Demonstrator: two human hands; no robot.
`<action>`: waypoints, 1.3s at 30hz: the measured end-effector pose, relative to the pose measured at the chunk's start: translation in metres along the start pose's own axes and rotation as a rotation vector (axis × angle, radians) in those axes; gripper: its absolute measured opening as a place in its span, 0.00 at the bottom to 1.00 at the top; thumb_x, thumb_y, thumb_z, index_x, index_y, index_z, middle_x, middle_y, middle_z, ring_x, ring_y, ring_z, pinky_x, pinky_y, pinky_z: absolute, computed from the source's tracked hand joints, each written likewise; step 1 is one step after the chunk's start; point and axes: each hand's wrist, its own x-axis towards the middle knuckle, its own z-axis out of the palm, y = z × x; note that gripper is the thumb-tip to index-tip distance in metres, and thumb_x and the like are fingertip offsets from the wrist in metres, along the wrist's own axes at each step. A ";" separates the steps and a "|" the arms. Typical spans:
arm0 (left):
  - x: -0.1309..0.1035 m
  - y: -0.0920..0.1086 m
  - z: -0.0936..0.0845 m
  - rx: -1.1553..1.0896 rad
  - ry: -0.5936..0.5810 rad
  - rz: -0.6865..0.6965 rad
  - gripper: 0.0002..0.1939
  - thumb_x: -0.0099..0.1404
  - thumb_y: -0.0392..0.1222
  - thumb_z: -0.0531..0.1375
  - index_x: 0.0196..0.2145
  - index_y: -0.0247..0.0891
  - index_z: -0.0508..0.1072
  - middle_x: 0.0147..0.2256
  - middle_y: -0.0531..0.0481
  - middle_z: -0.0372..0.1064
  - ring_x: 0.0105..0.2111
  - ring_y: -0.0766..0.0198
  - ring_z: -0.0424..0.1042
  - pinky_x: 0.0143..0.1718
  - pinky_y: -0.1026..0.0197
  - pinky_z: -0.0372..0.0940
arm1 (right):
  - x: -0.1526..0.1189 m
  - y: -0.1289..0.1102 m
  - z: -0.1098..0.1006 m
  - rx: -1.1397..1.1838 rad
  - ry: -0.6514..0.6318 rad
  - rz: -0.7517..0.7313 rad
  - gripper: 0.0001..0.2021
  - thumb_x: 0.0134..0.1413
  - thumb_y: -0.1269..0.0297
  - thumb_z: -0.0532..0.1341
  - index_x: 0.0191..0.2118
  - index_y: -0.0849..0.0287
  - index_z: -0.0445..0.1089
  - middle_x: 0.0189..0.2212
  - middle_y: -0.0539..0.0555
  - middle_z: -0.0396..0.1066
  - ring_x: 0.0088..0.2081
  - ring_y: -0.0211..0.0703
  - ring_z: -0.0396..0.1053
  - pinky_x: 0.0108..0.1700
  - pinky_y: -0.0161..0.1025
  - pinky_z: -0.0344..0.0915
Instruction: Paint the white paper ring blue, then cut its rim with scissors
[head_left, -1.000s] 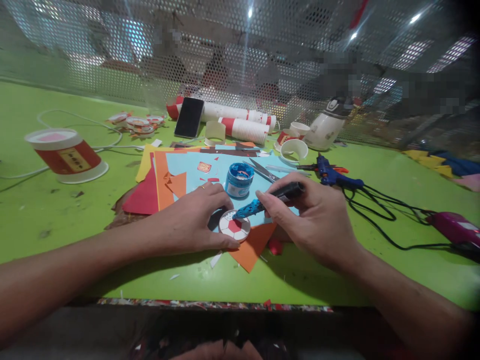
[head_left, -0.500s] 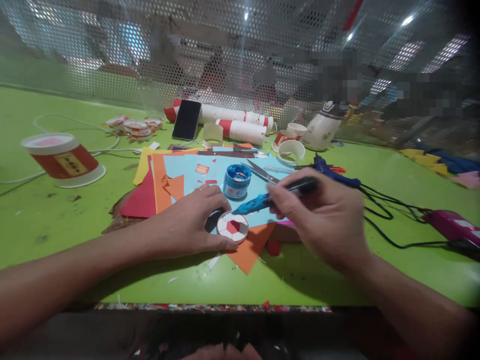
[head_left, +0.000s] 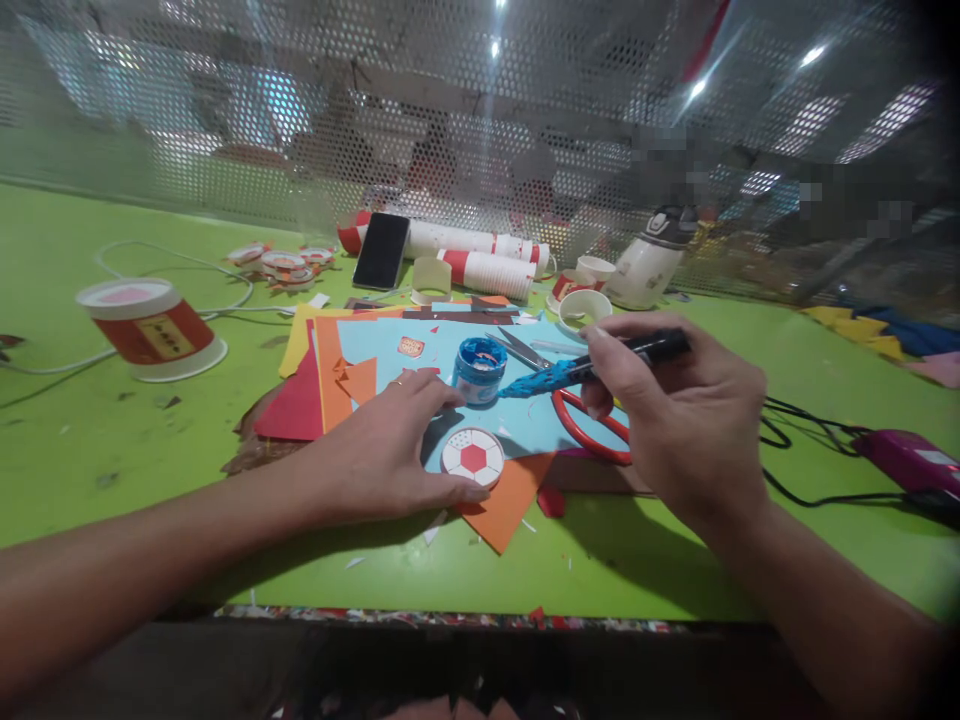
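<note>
My left hand (head_left: 401,440) rests over the paper with its fingers apart. Its thumb lies at the lower edge of a small round disc (head_left: 489,446), white with a red hexagon and a dotted patch like a football. The fingertips of that hand reach beside an uncapped jar of blue paint (head_left: 478,388). In my right hand (head_left: 682,420) is a black pen (head_left: 551,380), its front half smeared blue, pinched between thumb and fingers. The pen's tip points left, close to the jar's lower right side. Scissors (head_left: 589,428) with red handles lie partly behind that hand.
Coloured paper sheets (head_left: 360,345) cover the middle of the green table (head_left: 187,555). A paper cup (head_left: 154,335) stands left. Behind are a phone (head_left: 381,250), rocket-like paper tubes (head_left: 487,272) and a white bottle (head_left: 649,262). Black cords (head_left: 802,430) run right.
My right hand has drawn the pen up and right, away from the disc to near the jar. My left fingers have loosened from the disc's far edge. More of the scissors' handles shows.
</note>
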 end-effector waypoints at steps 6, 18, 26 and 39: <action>-0.003 -0.002 -0.004 -0.021 -0.047 0.127 0.38 0.57 0.57 0.64 0.62 0.40 0.63 0.58 0.39 0.61 0.56 0.43 0.64 0.57 0.43 0.63 | 0.006 0.011 -0.006 0.133 -0.116 0.132 0.05 0.58 0.60 0.68 0.33 0.55 0.75 0.15 0.44 0.66 0.17 0.34 0.61 0.20 0.34 0.60; 0.005 -0.005 -0.001 -0.074 -0.061 0.151 0.22 0.58 0.53 0.66 0.45 0.36 0.72 0.47 0.42 0.66 0.49 0.47 0.65 0.51 0.46 0.64 | 0.008 0.010 -0.012 0.231 -0.234 0.192 0.06 0.57 0.59 0.68 0.33 0.54 0.75 0.17 0.44 0.66 0.19 0.33 0.61 0.22 0.33 0.60; 0.004 -0.006 0.005 -0.027 -0.001 0.143 0.24 0.55 0.54 0.69 0.41 0.36 0.69 0.44 0.43 0.65 0.47 0.48 0.64 0.48 0.47 0.63 | 0.006 0.006 -0.015 0.247 -0.351 0.255 0.04 0.58 0.60 0.68 0.37 0.53 0.76 0.19 0.45 0.67 0.22 0.34 0.64 0.25 0.33 0.63; 0.002 -0.004 -0.002 -0.132 -0.048 0.083 0.26 0.56 0.54 0.66 0.48 0.37 0.70 0.48 0.43 0.65 0.49 0.48 0.66 0.51 0.44 0.63 | 0.003 -0.004 -0.006 0.072 -0.420 0.215 0.04 0.59 0.64 0.65 0.33 0.57 0.73 0.19 0.44 0.67 0.21 0.31 0.64 0.23 0.28 0.65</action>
